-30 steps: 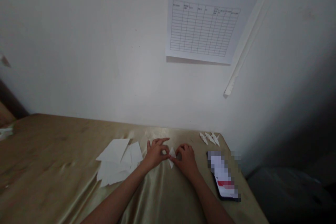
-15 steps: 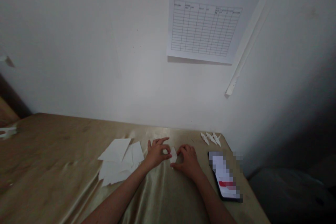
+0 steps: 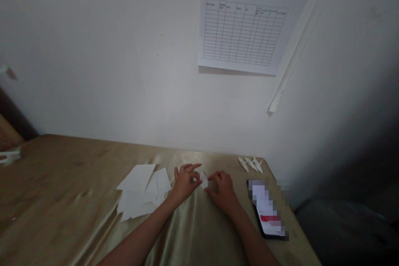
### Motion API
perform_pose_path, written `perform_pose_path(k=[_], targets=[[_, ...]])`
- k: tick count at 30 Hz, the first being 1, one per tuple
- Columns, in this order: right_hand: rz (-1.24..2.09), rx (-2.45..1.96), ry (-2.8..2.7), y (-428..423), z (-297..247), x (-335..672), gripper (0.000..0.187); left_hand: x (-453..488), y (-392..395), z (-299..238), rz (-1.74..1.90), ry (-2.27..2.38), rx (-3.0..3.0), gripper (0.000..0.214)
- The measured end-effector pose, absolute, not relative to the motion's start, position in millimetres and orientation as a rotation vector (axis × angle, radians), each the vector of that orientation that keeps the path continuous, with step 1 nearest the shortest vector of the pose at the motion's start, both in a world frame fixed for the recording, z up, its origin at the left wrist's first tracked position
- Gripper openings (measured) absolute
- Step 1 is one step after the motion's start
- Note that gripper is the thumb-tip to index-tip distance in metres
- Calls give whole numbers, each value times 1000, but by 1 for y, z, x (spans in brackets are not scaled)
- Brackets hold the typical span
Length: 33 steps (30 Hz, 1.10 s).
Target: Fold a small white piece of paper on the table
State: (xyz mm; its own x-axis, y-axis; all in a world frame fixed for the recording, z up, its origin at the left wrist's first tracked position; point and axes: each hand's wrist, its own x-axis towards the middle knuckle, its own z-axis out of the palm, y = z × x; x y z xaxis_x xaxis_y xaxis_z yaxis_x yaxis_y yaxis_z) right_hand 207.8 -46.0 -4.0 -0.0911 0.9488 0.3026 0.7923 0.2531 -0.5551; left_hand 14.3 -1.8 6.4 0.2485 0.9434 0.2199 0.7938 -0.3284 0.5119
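Observation:
A small folded piece of white paper [image 3: 204, 180] is between my two hands, above the cloth-covered table. My left hand [image 3: 186, 183] pinches its left edge between thumb and index finger, the other fingers raised. On the opposite side, the thumb and index fingertips of my right hand [image 3: 223, 189] touch the paper's right edge and lower corner. Loose sheets of white paper [image 3: 140, 191] lie overlapping to the left of my left arm. Three folded white paper figures [image 3: 250, 165] sit in a row beyond my right hand.
A phone [image 3: 268, 212] with a lit, partly blurred screen lies right of my right arm. The table's gold cloth [image 3: 75, 174] is wrinkled. On the wall behind hang a printed table sheet [image 3: 243, 33] and a white strip [image 3: 289, 62]. A white object [image 3: 10, 156] lies at the far left.
The folded paper has shifted slightly up and to the left, and its lower part has tilted rightward. My right fingers have moved a little with it; my left hand is nearly still.

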Motion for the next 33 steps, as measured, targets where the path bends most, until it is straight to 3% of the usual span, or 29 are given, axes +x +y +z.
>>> perform_pose_path(k=[3,8,18,33], targets=[[311,-1575,-1973,-46,-5,208,22,14,-2,5,773,1613,2255,2],[280,-1621,-1951,-46,-4,208,20,8,-2,7,870,1408,2416,21],[289,-1604,-1862,-47,-6,211,11,10,-14,3,570,1409,2614,40],[296,-1630,-1909,-40,-11,214,12,15,-17,-1,451,1536,2523,41]])
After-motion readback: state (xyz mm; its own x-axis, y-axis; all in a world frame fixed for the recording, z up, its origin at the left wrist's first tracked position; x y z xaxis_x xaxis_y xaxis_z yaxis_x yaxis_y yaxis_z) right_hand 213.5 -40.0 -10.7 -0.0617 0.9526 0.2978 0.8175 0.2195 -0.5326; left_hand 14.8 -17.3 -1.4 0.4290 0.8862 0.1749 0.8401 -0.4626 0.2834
